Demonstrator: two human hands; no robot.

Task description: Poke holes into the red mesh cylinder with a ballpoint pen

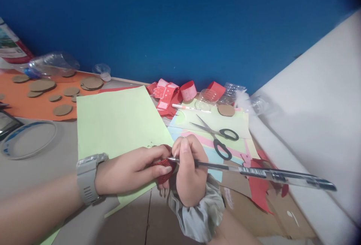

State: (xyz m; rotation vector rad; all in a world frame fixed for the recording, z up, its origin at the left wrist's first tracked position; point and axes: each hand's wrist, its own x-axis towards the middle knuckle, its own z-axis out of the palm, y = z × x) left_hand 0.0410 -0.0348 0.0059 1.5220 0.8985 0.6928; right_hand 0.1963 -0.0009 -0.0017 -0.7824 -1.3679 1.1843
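Observation:
My left hand (138,168), a grey watch on its wrist, grips a small dark red patterned piece (164,177) between thumb and fingers. Whether that piece is paper or cloth I cannot make out. In my closed right hand (192,173) is a clear-barrelled pen (259,172), its tip close to the red piece and its long end pointing right. A grey scrunchie (197,213) circles my right wrist. Beneath my left hand lies a light green paper sheet (118,121) with a small dark mark beside my fingers.
Black-handled scissors (216,134) lie spread on coloured papers at right. Red paper rings (188,91) and clear plastic cups (207,98) stand by the blue wall (180,31). Cardboard discs (62,109) rest on orange paper, near a plastic bottle (53,64) and a tape roll (29,139).

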